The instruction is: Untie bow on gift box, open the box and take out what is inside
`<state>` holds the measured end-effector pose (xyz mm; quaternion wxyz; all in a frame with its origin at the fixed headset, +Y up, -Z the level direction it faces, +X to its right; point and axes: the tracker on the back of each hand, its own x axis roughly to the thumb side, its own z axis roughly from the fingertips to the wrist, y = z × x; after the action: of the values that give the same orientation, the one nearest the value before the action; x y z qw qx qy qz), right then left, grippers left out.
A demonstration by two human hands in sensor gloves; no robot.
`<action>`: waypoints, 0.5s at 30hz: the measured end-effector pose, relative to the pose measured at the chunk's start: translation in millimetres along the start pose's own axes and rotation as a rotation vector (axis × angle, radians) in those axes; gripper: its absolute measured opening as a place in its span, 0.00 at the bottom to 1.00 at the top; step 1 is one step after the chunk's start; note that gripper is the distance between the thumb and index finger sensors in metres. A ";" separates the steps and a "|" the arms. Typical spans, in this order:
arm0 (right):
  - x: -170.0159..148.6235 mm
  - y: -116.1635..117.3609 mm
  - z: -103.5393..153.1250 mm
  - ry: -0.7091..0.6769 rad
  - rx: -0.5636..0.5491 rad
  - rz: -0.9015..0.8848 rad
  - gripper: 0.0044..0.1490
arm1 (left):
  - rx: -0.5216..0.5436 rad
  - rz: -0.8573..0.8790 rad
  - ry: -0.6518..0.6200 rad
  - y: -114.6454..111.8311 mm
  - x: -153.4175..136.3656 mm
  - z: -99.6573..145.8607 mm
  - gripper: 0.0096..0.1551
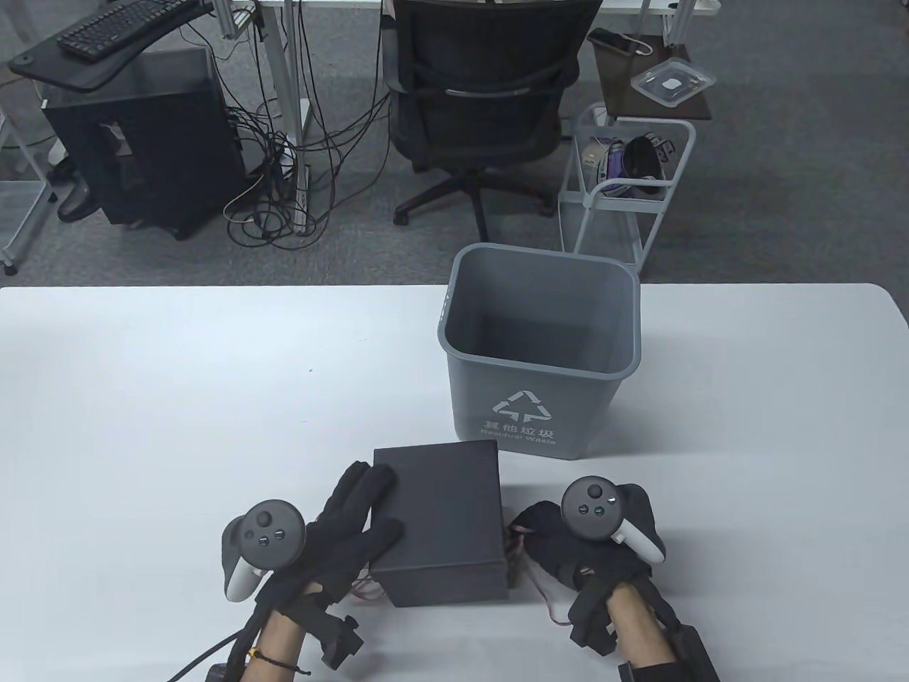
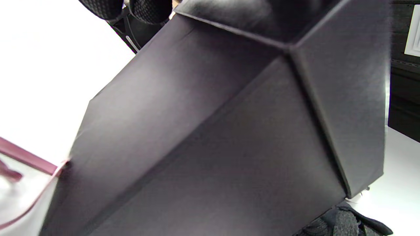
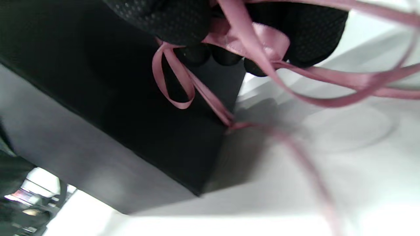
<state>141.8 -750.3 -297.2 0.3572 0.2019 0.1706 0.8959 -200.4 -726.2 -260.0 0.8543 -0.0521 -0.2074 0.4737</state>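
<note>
A black gift box stands closed on the white table near its front edge; it fills the left wrist view. My left hand lies with straight fingers on the box's lid and left side. My right hand is at the box's right side, its fingers curled round the pink ribbon of the bow there. Loose ribbon ends trail on the table, and one strand shows at the box's left. The bow's knot is hidden behind my fingers.
A grey waste bin stands upright just behind the box, slightly to the right. Beyond the table's far edge are an office chair, a wire cart and a computer tower.
</note>
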 end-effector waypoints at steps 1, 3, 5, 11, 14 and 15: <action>1.1 -0.5 0.7 -0.020 -0.002 -0.052 0.19 | -0.002 -0.006 -0.002 -0.5 0.9 -0.1 0.45; 2.7 -1.7 2.0 -0.051 -0.009 -0.110 0.20 | -0.011 -0.012 0.000 -1.7 3.3 -0.1 0.45; 5.6 -5.3 4.9 -0.099 -0.022 -0.212 0.19 | -0.010 -0.019 -0.001 -2.2 4.7 -0.1 0.46; 6.6 -22.7 15.7 -0.227 -0.086 -0.466 0.20 | -0.020 -0.011 -0.002 -2.0 3.8 -0.2 0.46; -0.7 -35.9 24.2 -0.301 -0.148 -0.654 0.20 | -0.030 0.004 -0.003 -2.1 3.8 -0.3 0.44; -2.8 -38.9 26.1 -0.319 -0.161 -0.703 0.20 | -0.030 0.006 -0.003 -2.0 3.9 -0.3 0.44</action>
<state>178.6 -721.4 -292.9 0.6789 0.2393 0.1007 0.6869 -196.9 -724.0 -258.5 0.8517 -0.0650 -0.2157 0.4732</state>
